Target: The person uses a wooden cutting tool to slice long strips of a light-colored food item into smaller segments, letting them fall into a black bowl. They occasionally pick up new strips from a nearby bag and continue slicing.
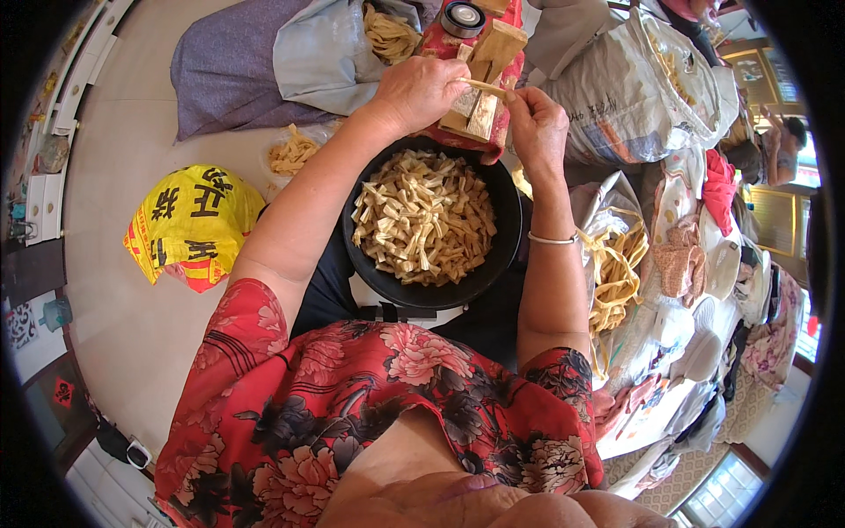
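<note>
My left hand (420,92) and my right hand (541,125) pinch opposite ends of one short, pale yellow strip (485,86), stretched between them. It hangs just over a wooden stand (503,47) made of blocks, which rests on a red patterned cloth (439,39). Below the hands, a round black pan (509,231) sits between my knees, heaped with small knotted strips (422,214) of the same pale color. Beyond my left hand, loose strips (391,34) lie bundled in a grey cloth sack. My fingers hide parts of the held strip's ends.
A metal-rimmed round tin (462,16) stands behind the blocks. Left are a clear bag of strips (290,152) and a yellow plastic bag (198,218). To the right are a white woven sack (627,99) and an open bag of long strips (614,277). Clothes and caps (700,350) lie beyond.
</note>
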`<state>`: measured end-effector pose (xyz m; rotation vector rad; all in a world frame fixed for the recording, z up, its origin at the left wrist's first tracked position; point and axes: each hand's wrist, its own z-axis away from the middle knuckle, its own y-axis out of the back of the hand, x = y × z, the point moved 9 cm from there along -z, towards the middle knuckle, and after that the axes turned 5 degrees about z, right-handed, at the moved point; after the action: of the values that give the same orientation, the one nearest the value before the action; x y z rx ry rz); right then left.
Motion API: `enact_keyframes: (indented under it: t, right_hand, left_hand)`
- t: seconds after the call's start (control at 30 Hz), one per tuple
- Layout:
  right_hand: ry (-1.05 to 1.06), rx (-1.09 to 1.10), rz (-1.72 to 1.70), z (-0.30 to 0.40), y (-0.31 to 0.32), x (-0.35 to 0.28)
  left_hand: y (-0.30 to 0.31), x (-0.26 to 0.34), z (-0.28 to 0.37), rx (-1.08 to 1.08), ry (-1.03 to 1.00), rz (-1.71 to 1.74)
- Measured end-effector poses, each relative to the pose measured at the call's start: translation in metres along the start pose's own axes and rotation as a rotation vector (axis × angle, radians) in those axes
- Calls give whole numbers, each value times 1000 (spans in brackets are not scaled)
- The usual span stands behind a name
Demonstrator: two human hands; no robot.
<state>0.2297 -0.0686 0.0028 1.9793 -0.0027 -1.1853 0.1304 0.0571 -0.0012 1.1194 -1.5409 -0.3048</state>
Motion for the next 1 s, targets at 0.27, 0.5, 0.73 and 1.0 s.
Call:
enact_keyframes:
  t: [0.27, 0.5, 0.73, 1.0]
  right_hand:
    - [92, 32, 375, -9, -16, 12]
    - [-362, -397, -872, 28, -40, 6]
    - [-446, -762, -1207, 65, -69, -37]
    - [-233, -591, -1448, 56, -35, -53]
  left_hand:
    - [-13, -14, -2, -92, 126, -91]
    - [-10, 36, 30, -189, 101, 234]
    - [-17, 14, 21, 222, 274, 1777]
    - [77, 42, 30, 669, -254, 676]
